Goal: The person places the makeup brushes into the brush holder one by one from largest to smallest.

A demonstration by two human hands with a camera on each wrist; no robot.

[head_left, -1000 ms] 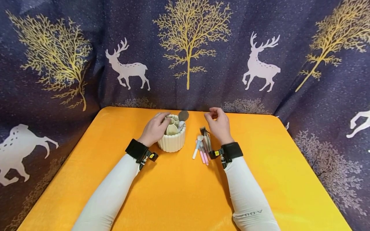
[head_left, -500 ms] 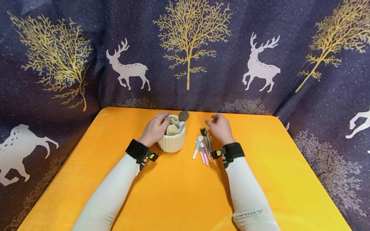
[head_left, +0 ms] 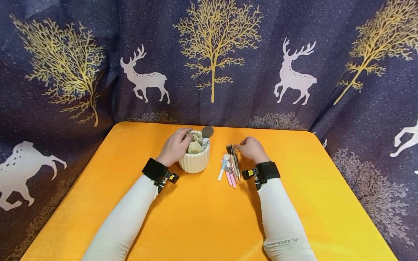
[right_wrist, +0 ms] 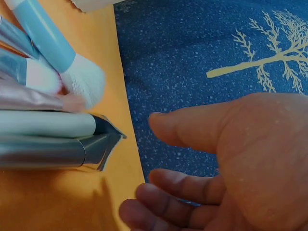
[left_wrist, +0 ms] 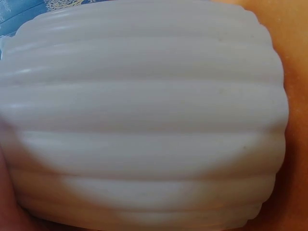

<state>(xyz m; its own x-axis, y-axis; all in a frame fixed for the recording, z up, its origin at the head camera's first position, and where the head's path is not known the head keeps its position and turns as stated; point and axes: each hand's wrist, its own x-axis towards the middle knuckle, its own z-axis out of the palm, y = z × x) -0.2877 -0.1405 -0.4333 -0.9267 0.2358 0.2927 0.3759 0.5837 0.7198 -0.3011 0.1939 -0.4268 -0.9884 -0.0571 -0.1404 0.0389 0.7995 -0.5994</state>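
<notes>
A cream ribbed brush holder (head_left: 193,162) with inner dividers stands near the back of the table. My left hand (head_left: 174,146) grips its left rim, and the ribbed wall (left_wrist: 144,106) fills the left wrist view. Out of the holder leans a makeup brush with a round grey head (head_left: 207,131). To its right lies a bunch of makeup brushes: a blue-and-white brush (head_left: 223,166), pink-handled brushes (head_left: 231,177) and a silver-handled brush (right_wrist: 43,151) with a dark tip. Beside the bunch's far end is my right hand (head_left: 253,149), thumb and fingers apart, holding nothing in the right wrist view.
An orange cloth (head_left: 196,217) covers the table. Behind its back edge hangs a dark blue curtain (head_left: 241,108) printed with trees and deer. Each wrist carries a black camera strap (head_left: 267,170).
My right hand has come down and toward me, nearer the far ends of the lying brushes. The left hand and the holder keep their place.
</notes>
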